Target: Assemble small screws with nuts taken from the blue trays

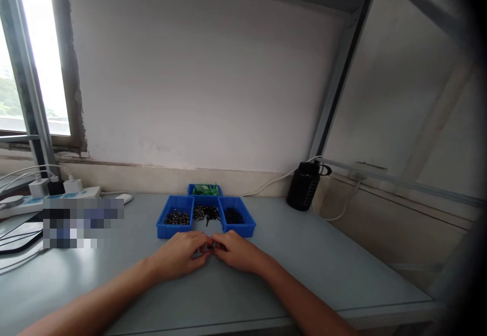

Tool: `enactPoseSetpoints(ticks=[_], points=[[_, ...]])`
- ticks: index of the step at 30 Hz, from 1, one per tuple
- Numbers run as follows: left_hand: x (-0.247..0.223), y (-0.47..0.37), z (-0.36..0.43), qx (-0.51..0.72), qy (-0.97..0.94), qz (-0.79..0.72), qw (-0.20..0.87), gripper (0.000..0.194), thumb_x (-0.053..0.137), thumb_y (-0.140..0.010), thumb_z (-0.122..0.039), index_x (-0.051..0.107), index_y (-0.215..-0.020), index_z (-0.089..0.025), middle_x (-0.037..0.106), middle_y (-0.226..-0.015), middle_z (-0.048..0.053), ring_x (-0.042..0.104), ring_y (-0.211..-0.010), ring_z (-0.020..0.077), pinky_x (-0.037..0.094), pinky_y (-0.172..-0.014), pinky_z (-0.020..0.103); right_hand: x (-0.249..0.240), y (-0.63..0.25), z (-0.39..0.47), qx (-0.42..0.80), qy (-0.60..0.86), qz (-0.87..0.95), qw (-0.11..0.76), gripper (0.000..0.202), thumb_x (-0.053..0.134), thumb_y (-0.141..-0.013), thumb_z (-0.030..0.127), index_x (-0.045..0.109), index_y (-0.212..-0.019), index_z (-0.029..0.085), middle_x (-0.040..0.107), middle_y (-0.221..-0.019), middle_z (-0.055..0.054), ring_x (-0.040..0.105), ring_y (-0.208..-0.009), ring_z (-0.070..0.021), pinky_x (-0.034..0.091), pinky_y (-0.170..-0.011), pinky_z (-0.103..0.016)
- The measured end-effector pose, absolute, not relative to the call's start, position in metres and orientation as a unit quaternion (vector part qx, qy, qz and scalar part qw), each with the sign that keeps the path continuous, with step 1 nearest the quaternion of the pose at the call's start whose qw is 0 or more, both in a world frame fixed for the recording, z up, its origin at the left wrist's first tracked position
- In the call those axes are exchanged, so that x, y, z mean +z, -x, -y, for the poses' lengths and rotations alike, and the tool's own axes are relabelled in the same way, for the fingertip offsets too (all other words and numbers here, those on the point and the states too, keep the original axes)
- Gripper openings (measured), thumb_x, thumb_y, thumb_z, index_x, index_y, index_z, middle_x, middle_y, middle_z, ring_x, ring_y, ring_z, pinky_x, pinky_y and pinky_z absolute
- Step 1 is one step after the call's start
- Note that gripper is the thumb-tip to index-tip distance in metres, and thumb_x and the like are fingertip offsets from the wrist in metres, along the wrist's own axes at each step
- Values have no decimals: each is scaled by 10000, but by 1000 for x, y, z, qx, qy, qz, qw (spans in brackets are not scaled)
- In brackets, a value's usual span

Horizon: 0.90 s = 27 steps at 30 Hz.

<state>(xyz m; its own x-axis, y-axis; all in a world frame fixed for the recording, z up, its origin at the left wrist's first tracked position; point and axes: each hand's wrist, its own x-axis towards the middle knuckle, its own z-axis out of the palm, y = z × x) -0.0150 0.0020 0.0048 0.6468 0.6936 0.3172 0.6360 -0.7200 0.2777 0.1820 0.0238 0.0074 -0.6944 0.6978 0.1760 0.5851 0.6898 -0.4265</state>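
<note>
At the lower centre of the frame, a small dark piece (210,246) sits between the fingertips of the left hand (182,254) and right hand (238,252). Both curl nearly closed; which grips it, one cannot tell. Blue bins (175,232) stand just above.

Hands: 2; 1 left hand (181,254), 1 right hand (240,251)
Blue bins (175,232): 3 distinct; further bin at the middle, cannot tell
Small metal parts (177,217): many; too small to count
Black parts (233,216): many; too small to count
Black bottle (303,188): 1
Power strip (89,193): 1
</note>
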Motion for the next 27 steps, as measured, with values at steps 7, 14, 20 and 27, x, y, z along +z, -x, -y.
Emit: enactPoseSetpoints(ticks=[7, 14, 20, 27], points=[[3, 15, -4, 210, -905, -362, 72, 126, 461, -843, -260, 568, -848, -193, 594, -798, 6, 555, -712, 149, 390, -636, 226, 7, -182, -24, 178, 349, 906, 159, 126, 478, -832, 200, 599, -804, 181, 615, -717, 2, 545, -647, -129, 340, -550, -200], [4, 16, -7, 206, -890, -405, 38, 111, 448, -821, -231, 554, -818, -200, 607, -769, 1, 568, -691, 162, 366, -600, 231, 9, -185, -27, 169, 373, 892, 191, 124, 519, -836, 253, 620, -822, 182, 606, -668, 6, 548, -621, -128, 359, -550, -200], [5, 14, -4, 150, -896, -418, 30, 129, 435, -790, -215, 554, -741, -195, 607, -695, 1, 564, -623, 162, 331, -535, 232, 11, -180, -20, 176, 343, 897, 216, 135, 520, -845, 256, 627, -807, 183, 601, -652, 11, 543, -606, -120, 365, -552, -195], [5, 13, -4, 152, -893, -422, 26, 133, 419, -791, -214, 542, -742, -196, 610, -696, 1, 566, -624, 165, 324, -539, 237, 13, -179, -19, 162, 341, 897, 230, 106, 540, -814, 224, 631, -792, 174, 591, -615, 18, 540, -579, -110, 370, -548, -187]])
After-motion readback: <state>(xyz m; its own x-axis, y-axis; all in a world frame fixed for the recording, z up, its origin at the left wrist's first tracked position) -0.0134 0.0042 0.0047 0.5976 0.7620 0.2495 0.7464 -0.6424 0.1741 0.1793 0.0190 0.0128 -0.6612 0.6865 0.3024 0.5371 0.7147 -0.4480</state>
